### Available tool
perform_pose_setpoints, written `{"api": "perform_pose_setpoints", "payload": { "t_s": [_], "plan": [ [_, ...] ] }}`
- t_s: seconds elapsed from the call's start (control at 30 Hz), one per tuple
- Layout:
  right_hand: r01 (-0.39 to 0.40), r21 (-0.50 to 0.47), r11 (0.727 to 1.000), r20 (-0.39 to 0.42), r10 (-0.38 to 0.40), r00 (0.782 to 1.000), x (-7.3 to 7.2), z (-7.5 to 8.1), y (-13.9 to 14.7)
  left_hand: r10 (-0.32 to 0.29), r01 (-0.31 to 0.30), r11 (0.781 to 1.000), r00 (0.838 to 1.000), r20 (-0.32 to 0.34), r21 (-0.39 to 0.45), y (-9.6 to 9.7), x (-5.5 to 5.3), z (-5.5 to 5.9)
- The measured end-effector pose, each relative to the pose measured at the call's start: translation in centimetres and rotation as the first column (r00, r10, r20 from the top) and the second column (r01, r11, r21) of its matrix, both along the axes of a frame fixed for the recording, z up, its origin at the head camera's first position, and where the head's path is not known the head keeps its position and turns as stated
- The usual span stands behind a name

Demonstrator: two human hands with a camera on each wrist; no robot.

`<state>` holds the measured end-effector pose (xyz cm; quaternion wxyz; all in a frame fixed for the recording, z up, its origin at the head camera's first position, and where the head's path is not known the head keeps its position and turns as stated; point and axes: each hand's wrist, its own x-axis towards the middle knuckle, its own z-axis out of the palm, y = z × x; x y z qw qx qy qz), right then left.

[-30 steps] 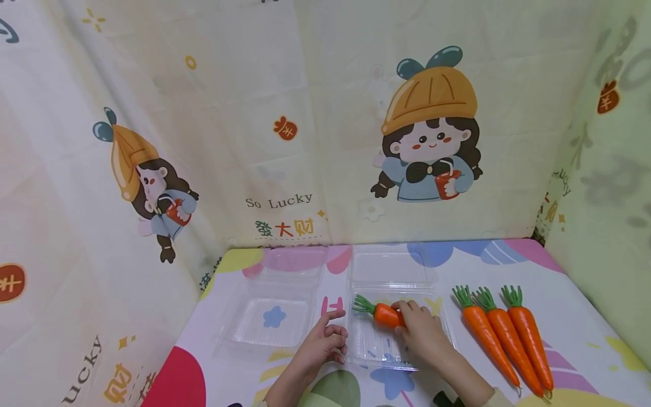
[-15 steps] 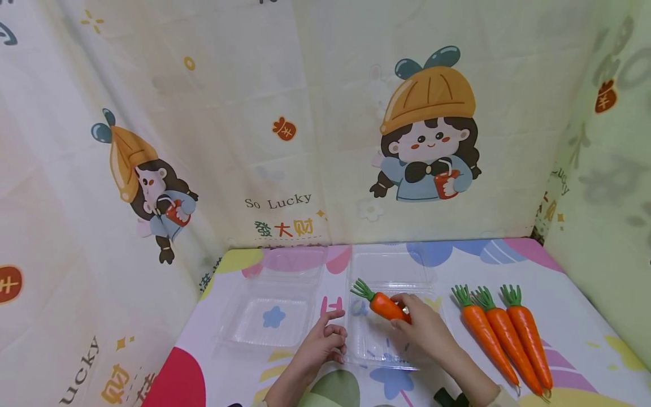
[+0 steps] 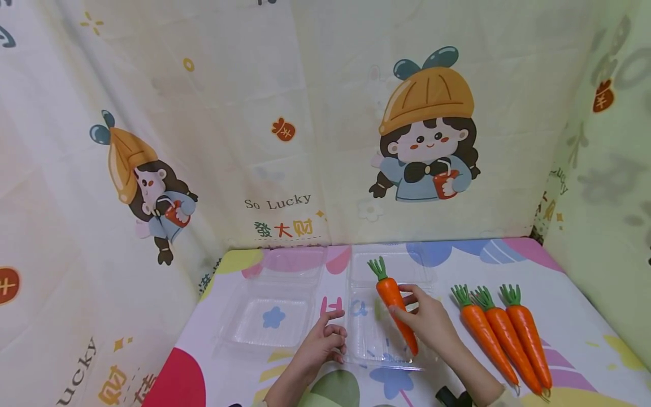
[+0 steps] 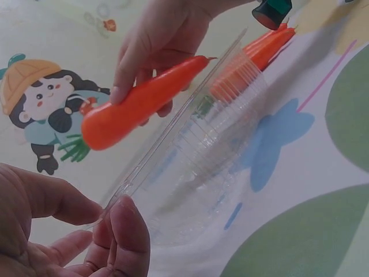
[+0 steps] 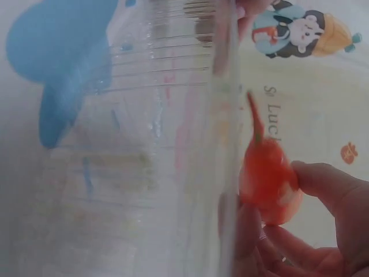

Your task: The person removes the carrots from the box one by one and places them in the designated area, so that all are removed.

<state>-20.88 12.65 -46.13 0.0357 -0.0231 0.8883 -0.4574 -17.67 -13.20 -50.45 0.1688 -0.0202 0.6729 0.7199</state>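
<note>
An orange carrot with a green top (image 3: 390, 294) is held by my right hand (image 3: 427, 319), thumb on one side and fingers on the other. It slants over the right-hand clear plastic box (image 3: 363, 356), whose hinged lid lies folded back, with the green top pointing away from me. My left hand (image 3: 322, 342) stays at the left edge of that box. In the left wrist view, the left thumb and index finger (image 4: 63, 199) pinch the box's rim (image 4: 144, 158). The right wrist view shows the carrot (image 5: 268, 182) beyond the box wall, between the right thumb and fingers.
A second clear plastic box (image 3: 239, 333), lid also folded back, lies to the left with nothing in it. Three more carrots (image 3: 529, 336) lie side by side right of my right arm. A printed curtain (image 3: 325, 141) rises behind the colourful table (image 3: 574, 316).
My right hand has lifted the carrot up out of the right-hand box and turned it, from nearly sideways to pointing away from me. The left hand has stayed in place.
</note>
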Motion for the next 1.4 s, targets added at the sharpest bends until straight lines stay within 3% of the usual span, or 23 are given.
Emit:
{"api": "perform_pose_setpoints", "payload": {
  "t_s": [0.2,0.37,0.7,1.13,1.4],
  "plan": [
    [0.007,-0.143,0.99,0.092,0.006,0.996,-0.2,0.1,0.3,-0.004,0.004,1.0,1.0,-0.006,-0.001,0.0,-0.1,0.1],
    [0.018,-0.192,0.981,0.122,0.006,0.993,-0.2,0.2,0.5,0.001,-0.001,1.0,1.0,-0.003,-0.005,0.1,-0.2,0.1],
    [0.046,-0.169,0.985,0.148,-0.021,0.989,0.1,0.4,1.2,-0.004,0.004,1.0,1.0,-0.004,-0.002,0.2,-0.1,0.0],
    [0.055,-0.207,0.977,0.163,-0.021,0.986,1.0,0.5,3.2,0.016,-0.016,1.0,1.0,0.016,-0.017,0.3,0.2,0.2],
    [0.076,-0.171,0.982,0.173,-0.046,0.984,1.4,0.7,5.1,0.023,-0.023,0.999,0.999,0.023,-0.022,0.3,0.2,0.3]
  ]
}}
